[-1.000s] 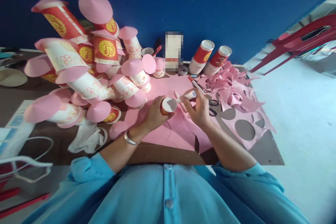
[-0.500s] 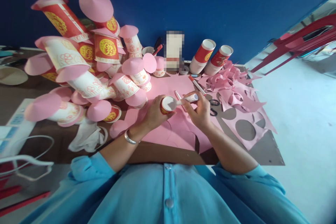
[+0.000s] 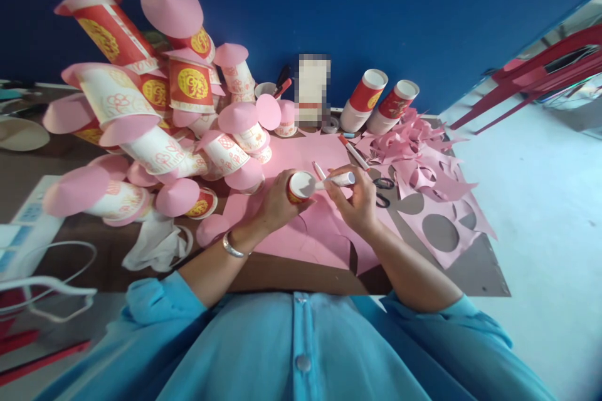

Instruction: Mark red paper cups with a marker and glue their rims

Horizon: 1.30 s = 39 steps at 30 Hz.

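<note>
My left hand wraps its fingers round a small red and white paper cup, whose white round end faces up. I cannot tell whether that end is the base or the mouth. Between the thumb and fingers of my right hand is a white glue bottle, lying nearly level. Its narrow tip points left and meets the cup's rim. A slim white pen lies just behind the bottle. Beneath both hands are pink paper sheets. Black scissors rest right of my right hand, partly covered.
Cups with pink paper cones are piled on the left. Two cup stacks stand by the blue wall. Pink scraps and a cut-out sheet lie right, near an orange-capped marker. A white cloth sits front left.
Very little differs. The bottle's tip has shifted slightly at the cup's rim; both hands keep their holds.
</note>
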Motion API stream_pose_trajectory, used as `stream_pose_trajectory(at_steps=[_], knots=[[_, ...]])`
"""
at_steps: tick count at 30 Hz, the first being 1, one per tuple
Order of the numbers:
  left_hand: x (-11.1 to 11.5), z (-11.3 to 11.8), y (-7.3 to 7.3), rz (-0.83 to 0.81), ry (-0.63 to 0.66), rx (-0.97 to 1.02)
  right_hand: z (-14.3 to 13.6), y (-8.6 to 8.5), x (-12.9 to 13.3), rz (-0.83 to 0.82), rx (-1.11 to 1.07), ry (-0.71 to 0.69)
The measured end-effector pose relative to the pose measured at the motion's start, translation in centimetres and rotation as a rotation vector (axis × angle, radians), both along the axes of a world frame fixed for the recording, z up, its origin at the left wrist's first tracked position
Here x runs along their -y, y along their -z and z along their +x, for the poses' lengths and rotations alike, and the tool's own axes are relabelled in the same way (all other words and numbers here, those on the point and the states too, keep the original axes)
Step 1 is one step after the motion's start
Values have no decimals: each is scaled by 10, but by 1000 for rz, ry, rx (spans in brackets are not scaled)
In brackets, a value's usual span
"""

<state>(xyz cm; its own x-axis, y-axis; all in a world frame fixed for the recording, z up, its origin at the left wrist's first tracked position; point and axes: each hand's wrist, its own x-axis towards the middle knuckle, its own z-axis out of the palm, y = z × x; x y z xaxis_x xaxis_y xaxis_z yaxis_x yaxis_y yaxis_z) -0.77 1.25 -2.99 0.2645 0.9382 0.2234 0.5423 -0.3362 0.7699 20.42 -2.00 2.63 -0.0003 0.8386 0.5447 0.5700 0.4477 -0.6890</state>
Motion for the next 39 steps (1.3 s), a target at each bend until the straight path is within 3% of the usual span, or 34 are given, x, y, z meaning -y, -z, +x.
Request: stream_pose_trajectory(at_steps=[9,18,26,33,39], knots=[[0,-1,3,51,21,67,-3,4,3,35,-97,-48],[1,-4,1,53,77,115,-4,-1,8,78,42,-112],[-1,-4,7,81,48,95,-2,1,6,87,87,-108],[-4,-4,16,286,1,47,-1,4,4,131,-45,-88],[-3,-5,11,272,33,27,0,3,2,98,52,-97]])
